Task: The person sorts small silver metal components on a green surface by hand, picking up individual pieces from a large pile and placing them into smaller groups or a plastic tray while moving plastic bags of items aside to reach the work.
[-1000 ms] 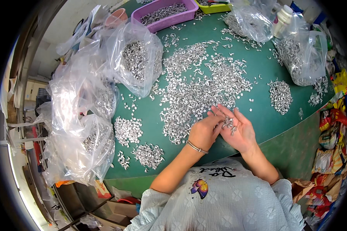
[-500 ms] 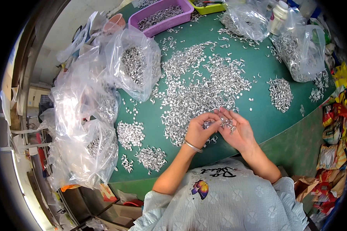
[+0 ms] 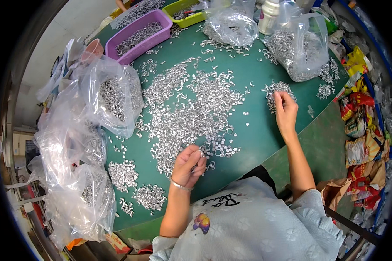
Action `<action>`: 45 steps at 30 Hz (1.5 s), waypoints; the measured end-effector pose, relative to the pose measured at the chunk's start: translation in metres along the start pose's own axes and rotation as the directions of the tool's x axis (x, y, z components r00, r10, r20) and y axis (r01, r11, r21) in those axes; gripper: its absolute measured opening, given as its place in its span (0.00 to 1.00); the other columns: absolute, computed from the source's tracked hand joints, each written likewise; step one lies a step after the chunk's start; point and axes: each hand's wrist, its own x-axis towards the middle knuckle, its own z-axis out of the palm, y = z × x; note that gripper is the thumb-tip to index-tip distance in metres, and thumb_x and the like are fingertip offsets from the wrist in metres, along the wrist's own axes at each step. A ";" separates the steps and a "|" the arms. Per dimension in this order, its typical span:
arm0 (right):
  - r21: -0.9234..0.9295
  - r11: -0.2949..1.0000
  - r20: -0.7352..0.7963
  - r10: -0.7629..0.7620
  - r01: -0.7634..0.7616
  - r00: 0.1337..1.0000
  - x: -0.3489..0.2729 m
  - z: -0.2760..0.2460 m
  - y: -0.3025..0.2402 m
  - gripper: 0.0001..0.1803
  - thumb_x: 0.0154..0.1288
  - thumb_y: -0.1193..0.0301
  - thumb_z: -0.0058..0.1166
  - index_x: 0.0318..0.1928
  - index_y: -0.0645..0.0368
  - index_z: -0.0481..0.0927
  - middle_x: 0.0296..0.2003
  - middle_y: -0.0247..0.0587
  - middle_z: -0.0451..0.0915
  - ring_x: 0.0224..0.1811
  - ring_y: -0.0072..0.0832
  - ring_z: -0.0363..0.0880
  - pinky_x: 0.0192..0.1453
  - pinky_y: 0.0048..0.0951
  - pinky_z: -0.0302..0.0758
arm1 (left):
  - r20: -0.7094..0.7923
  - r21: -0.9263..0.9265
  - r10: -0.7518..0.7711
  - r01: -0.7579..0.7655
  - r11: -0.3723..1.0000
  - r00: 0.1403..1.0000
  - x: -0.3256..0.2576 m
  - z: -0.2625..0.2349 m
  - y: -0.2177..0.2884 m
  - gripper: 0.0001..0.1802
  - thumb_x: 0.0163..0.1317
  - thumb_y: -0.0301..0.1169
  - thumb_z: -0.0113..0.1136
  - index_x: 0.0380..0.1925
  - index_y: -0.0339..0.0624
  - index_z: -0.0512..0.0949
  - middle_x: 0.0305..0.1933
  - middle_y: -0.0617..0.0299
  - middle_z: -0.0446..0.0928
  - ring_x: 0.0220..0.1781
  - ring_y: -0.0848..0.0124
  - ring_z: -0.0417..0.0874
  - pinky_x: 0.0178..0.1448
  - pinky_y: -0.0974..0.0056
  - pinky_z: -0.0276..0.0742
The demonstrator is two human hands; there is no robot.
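A green table [image 3: 257, 130] carries a wide spread of small silver metal rings [image 3: 191, 108]. My left hand [image 3: 188, 165] is curled at the near edge of that spread, fingers closed over a few rings, a thin bracelet on its wrist. My right hand [image 3: 285, 111] reaches out to the right and its fingertips rest on a small separate pile of rings [image 3: 276, 91]. Whether that hand holds any ring is hidden by the fingers.
Clear plastic bags of rings lie at the left [image 3: 113, 98] and at the back right [image 3: 298, 48]. A purple tray [image 3: 139, 35] and a yellow-green tray [image 3: 187, 11] stand at the back. Small ring piles [image 3: 123, 174] sit near the front left. Coloured packets [image 3: 363, 126] crowd the right side.
My hands were together over the near edge of the spread. The right hand has swung out to the small pile on the right; the left hand stayed put.
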 end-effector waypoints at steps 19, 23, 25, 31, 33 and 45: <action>-0.331 0.805 0.396 -0.355 0.492 0.847 0.026 0.055 0.008 0.20 0.64 0.67 0.46 0.53 0.66 0.70 0.54 0.53 0.70 0.61 0.46 0.64 0.65 0.42 0.58 | 0.239 -0.131 0.015 0.017 0.991 0.971 -0.025 -0.006 -0.021 0.07 0.63 0.30 0.53 0.35 0.40 0.68 0.25 0.61 0.63 0.20 0.80 0.57 0.18 0.79 0.50; -0.157 0.910 0.510 -0.258 0.383 0.821 0.000 0.076 -0.001 0.24 0.67 0.62 0.42 0.56 0.67 0.68 0.60 0.54 0.64 0.66 0.48 0.56 0.70 0.43 0.51 | 0.340 -0.237 0.045 0.039 0.971 0.939 -0.025 -0.011 -0.033 0.08 0.61 0.29 0.53 0.34 0.38 0.67 0.34 0.54 0.64 0.21 0.80 0.58 0.20 0.78 0.52; -0.044 0.941 0.539 -0.260 0.335 0.801 -0.022 0.073 -0.014 0.26 0.67 0.63 0.44 0.59 0.67 0.63 0.61 0.57 0.62 0.67 0.51 0.53 0.70 0.43 0.50 | 0.344 -0.310 0.073 0.040 0.950 0.936 -0.024 -0.011 -0.037 0.08 0.58 0.28 0.50 0.30 0.34 0.65 0.34 0.50 0.63 0.23 0.77 0.59 0.20 0.77 0.56; 0.091 0.949 0.609 -0.292 0.301 0.737 -0.067 0.059 -0.048 0.29 0.64 0.65 0.49 0.61 0.67 0.60 0.63 0.59 0.56 0.67 0.53 0.51 0.68 0.44 0.52 | 0.369 -0.283 0.132 -0.024 0.959 0.920 -0.018 -0.013 -0.039 0.07 0.55 0.29 0.47 0.27 0.36 0.65 0.29 0.47 0.65 0.19 0.76 0.59 0.19 0.75 0.58; 0.153 0.944 0.649 -0.319 0.293 0.691 -0.079 0.057 -0.055 0.31 0.61 0.66 0.54 0.61 0.65 0.61 0.65 0.57 0.52 0.67 0.55 0.49 0.68 0.45 0.53 | 0.348 -0.301 0.153 -0.044 0.953 0.925 -0.020 -0.011 -0.036 0.08 0.57 0.31 0.47 0.25 0.37 0.64 0.26 0.48 0.65 0.17 0.76 0.59 0.18 0.74 0.58; 0.013 0.764 0.758 -0.428 0.646 0.492 -0.095 0.065 -0.077 0.42 0.49 0.53 0.63 0.62 0.57 0.62 0.66 0.51 0.50 0.69 0.57 0.40 0.67 0.62 0.42 | 0.101 -0.557 0.161 -0.079 0.827 0.982 -0.032 -0.026 -0.045 0.11 0.67 0.35 0.43 0.33 0.38 0.68 0.24 0.53 0.66 0.16 0.77 0.61 0.15 0.76 0.58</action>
